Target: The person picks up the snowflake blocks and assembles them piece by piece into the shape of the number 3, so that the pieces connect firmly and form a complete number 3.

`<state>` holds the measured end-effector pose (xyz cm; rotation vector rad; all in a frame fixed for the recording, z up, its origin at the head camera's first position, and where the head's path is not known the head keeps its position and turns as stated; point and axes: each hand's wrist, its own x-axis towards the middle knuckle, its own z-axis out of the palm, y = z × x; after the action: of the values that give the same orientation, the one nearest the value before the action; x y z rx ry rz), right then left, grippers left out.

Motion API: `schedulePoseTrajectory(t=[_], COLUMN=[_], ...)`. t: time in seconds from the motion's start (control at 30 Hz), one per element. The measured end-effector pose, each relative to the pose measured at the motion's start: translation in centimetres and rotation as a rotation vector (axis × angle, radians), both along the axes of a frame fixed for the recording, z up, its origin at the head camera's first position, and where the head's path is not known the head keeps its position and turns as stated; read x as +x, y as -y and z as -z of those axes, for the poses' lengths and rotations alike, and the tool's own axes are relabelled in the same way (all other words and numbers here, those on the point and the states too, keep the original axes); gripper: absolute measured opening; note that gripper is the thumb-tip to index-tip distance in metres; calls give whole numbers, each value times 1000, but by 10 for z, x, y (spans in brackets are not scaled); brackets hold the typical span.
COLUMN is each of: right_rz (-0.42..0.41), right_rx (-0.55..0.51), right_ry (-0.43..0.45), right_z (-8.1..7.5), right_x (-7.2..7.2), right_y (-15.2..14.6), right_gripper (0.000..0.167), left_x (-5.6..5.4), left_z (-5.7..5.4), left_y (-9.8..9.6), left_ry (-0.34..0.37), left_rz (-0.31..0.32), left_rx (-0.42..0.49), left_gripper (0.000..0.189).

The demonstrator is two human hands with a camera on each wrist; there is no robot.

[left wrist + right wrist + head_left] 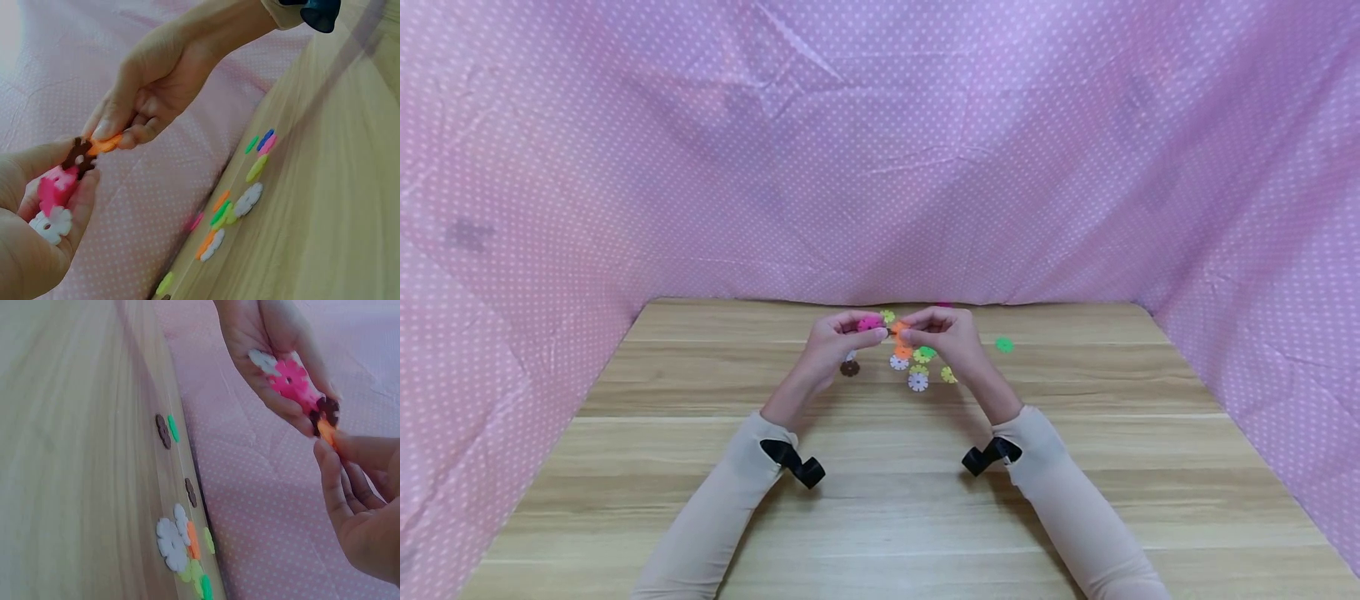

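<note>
My left hand (829, 348) holds a short chain of notched plastic snowflake discs. In the left wrist view, the chain has a white disc (52, 225) nearest the palm, pink in the middle (56, 186) and a brown disc (76, 154) pinched at the fingertips. Opposite it, my right hand (957, 340) pinches an orange disc (327, 434) between thumb and forefinger. The orange disc's edge meets the brown disc; whether their notches interlock I cannot tell. Both hands are raised above the table, close together.
Loose discs lie on the wooden table (880, 517) below the hands, including a white disc (918, 382), a brown disc (850, 368) and a yellow disc (949, 375). A green disc (1004, 345) lies farther right. Pink dotted cloth (880, 167) hangs behind the table.
</note>
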<state>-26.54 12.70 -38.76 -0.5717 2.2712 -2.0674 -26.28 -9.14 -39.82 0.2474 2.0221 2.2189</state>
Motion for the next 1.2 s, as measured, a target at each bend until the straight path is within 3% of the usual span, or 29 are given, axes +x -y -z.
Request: schedulePoseTrajectory(t=[0.13, 0.27, 0.43, 0.83, 1.2], right_rz=[36, 91, 132, 63, 41], right_rx=[-16, -43, -75, -28, 25], right_ry=[-6, 11, 13, 28, 24], right_z=[2, 5, 5, 4, 3], right_x=[1, 0, -1, -2, -3], right_y=[2, 6, 8, 4, 4], right_gripper=[24, 25, 24, 23, 22], left_x=[1, 2, 2, 2, 4], left_z=[2, 4, 5, 0, -4], left_y=[-5, -11, -12, -5, -4], left_ry=[2, 5, 19, 57, 71], left_rz=[-7, 29, 85, 280, 286], left_rx=[42, 88, 49, -30, -32], left_gripper=[34, 35, 34, 40, 38])
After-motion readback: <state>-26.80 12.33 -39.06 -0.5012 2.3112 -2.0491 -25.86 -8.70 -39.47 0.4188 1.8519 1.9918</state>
